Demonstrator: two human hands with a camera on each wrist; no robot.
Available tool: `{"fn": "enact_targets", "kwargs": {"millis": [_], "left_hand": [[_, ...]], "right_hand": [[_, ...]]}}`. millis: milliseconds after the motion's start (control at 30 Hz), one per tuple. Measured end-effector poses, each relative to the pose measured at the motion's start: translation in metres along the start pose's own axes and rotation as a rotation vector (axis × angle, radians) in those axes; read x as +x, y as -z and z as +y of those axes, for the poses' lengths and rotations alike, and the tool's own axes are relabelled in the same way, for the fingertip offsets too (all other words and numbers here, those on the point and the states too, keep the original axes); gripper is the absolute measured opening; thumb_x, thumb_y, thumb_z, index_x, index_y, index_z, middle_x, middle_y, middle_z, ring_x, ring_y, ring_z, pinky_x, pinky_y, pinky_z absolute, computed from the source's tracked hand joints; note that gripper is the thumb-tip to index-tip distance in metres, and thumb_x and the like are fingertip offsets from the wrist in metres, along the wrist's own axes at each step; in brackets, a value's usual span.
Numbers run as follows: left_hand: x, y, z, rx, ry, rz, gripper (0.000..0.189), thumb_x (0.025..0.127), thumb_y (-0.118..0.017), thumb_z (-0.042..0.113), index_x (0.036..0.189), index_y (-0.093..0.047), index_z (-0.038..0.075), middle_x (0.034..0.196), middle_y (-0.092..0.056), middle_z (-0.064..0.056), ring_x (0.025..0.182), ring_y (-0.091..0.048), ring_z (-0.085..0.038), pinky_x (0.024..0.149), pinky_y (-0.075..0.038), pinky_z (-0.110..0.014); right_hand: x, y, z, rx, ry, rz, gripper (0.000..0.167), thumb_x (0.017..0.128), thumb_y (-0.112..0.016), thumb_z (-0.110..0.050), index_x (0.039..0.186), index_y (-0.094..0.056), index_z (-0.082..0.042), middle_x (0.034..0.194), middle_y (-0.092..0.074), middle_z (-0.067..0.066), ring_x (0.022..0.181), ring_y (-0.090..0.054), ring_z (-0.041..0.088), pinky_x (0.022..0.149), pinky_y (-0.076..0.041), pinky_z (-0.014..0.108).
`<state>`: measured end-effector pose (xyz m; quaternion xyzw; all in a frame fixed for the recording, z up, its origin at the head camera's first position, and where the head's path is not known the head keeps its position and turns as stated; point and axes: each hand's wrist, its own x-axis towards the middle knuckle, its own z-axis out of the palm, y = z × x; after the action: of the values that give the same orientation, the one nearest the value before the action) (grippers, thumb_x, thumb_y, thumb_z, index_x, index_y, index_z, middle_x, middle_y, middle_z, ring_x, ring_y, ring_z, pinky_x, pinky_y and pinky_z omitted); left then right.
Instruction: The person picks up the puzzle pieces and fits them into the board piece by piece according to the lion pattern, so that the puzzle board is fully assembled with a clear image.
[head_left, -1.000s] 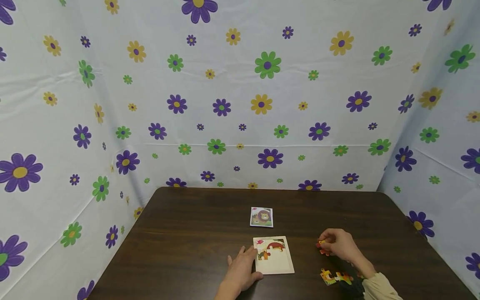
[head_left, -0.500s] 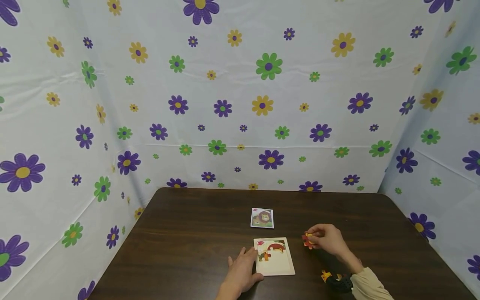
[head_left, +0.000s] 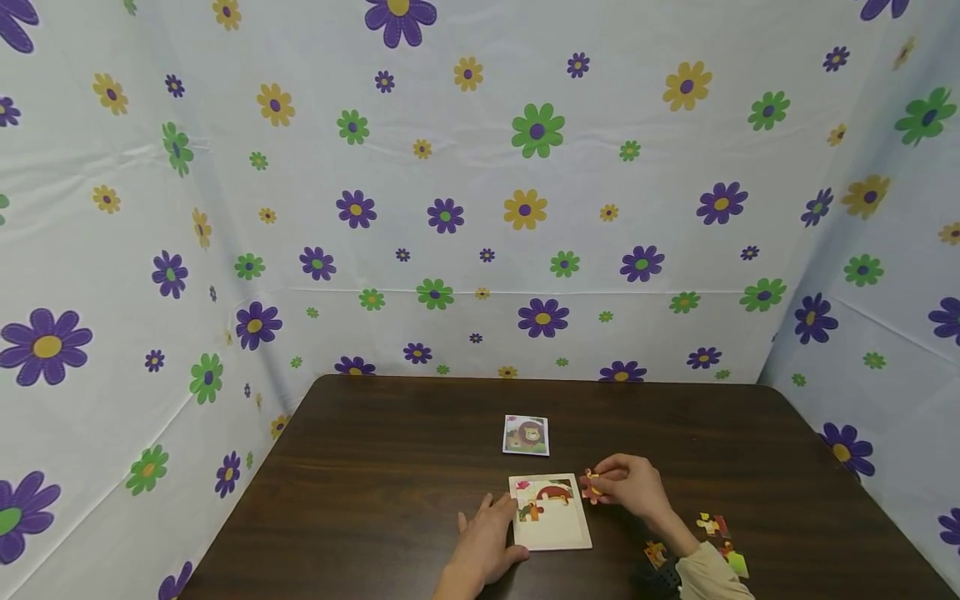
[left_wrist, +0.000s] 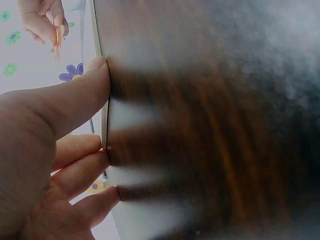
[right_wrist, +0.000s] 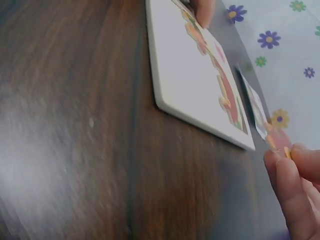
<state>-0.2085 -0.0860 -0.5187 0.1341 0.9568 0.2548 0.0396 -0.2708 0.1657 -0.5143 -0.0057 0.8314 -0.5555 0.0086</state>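
Observation:
A pale square puzzle board [head_left: 561,533] lies flat on the dark table, with several pieces fitted along its far and left parts. At its left side my left hand [head_left: 483,546] rests with fingers spread, touching the board's edge; the left wrist view shows the thumb [left_wrist: 75,102] and fingers along that edge. Just off the board's right edge, my right hand [head_left: 633,487] pinches a red and orange puzzle piece [head_left: 590,487] between thumb and fingertips. That puzzle piece [right_wrist: 277,137] appears raised above the table in the right wrist view.
A small picture card [head_left: 526,435] with a lion lies beyond the board. Several loose puzzle pieces [head_left: 712,525] lie on the table [head_left: 375,500] near the right forearm, some partly hidden by a dark wristband [head_left: 658,579]. Flower-patterned cloth [head_left: 450,167] surrounds the table.
My right hand has carried the pinched puzzle piece leftward from the loose pieces to the board's right edge. The left hand and the board have stayed in place.

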Motion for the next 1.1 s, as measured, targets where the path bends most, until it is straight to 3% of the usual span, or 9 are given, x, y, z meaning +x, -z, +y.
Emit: {"fn": "enact_targets", "kwargs": {"millis": [100, 500, 800, 1100], "left_hand": [[-0.001, 0.0, 0.0, 0.0, -0.001, 0.008, 0.061, 0.073, -0.082, 0.03, 0.125, -0.059, 0.007, 0.134, -0.056, -0.015, 0.126, -0.046, -0.043, 0.087, -0.028, -0.078], [0.0, -0.003, -0.004, 0.022, -0.003, 0.024, 0.062, 0.073, -0.083, 0.032, 0.125, -0.059, 0.008, 0.133, -0.056, -0.014, 0.126, -0.046, -0.042, 0.086, -0.029, -0.078], [-0.001, -0.002, -0.002, 0.014, -0.007, 0.031, 0.063, 0.073, -0.082, 0.031, 0.125, -0.059, 0.007, 0.134, -0.056, -0.014, 0.126, -0.045, -0.043, 0.087, -0.03, -0.077], [-0.001, -0.003, -0.002, 0.035, -0.011, 0.029, 0.064, 0.073, -0.082, 0.033, 0.127, -0.059, 0.007, 0.134, -0.056, -0.013, 0.126, -0.046, -0.042, 0.087, -0.031, -0.076]], "right_hand": [[-0.002, -0.006, -0.002, 0.018, -0.025, -0.012, 0.015, 0.077, -0.076, 0.0, 0.088, -0.067, 0.005, 0.073, -0.069, 0.011, 0.056, -0.066, 0.02, 0.053, -0.056, 0.032], [-0.009, -0.039, -0.005, 0.066, 0.008, -0.189, 0.015, 0.078, -0.077, -0.005, 0.085, -0.067, 0.004, 0.071, -0.069, 0.008, 0.056, -0.065, 0.016, 0.052, -0.055, 0.028], [-0.011, -0.053, -0.011, -0.043, 0.043, -0.139, 0.011, 0.076, -0.078, -0.006, 0.079, -0.069, 0.0, 0.064, -0.067, 0.004, 0.051, -0.064, 0.015, 0.047, -0.05, 0.024], [-0.014, -0.058, -0.013, -0.078, 0.063, -0.098, 0.011, 0.074, -0.079, -0.003, 0.077, -0.069, 0.001, 0.062, -0.066, 0.004, 0.048, -0.063, 0.015, 0.044, -0.049, 0.023]]}}
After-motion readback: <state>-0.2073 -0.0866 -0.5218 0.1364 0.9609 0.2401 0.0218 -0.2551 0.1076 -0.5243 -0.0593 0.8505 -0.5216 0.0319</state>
